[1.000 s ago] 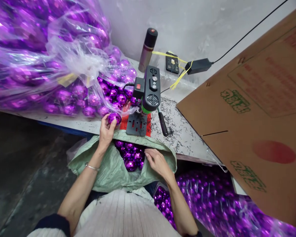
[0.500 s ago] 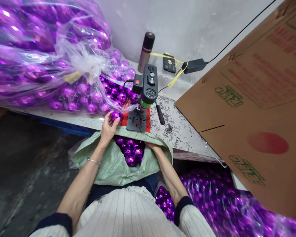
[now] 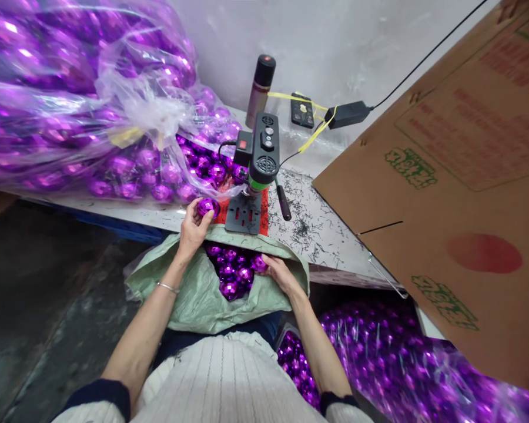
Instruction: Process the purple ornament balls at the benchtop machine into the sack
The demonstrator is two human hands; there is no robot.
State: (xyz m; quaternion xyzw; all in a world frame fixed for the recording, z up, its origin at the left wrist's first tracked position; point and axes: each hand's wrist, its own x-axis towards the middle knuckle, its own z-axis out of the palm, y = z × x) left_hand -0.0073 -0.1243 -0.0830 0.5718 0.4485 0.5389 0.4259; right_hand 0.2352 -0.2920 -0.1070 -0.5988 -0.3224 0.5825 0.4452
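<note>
Between the thumb and fingers of my left hand [image 3: 195, 228] is a shiny purple faceted ball [image 3: 207, 207], held just left of the press's black base plate [image 3: 243, 214]. My right hand [image 3: 278, 271] grips another purple ball [image 3: 258, 262] at the right side of the open mouth of a pale green woven sack [image 3: 194, 302]. More purple balls [image 3: 230, 273] lie inside this sack, on my lap. Above the plate stands a small black bench press [image 3: 264, 150] with a green ring and a side lever [image 3: 284, 203].
Clear plastic bags of purple balls [image 3: 127, 170] cover the table's left side. Black shavings [image 3: 306, 226] litter the white tabletop. A large cardboard box [image 3: 423, 217] leans in from the right. Behind the press are a dark bottle [image 3: 260, 88] and a power adapter [image 3: 348, 115].
My right hand has come up out of the sack's right side and now shows a purple ball in its fingers. My left hand keeps its ball in nearly the same place.
</note>
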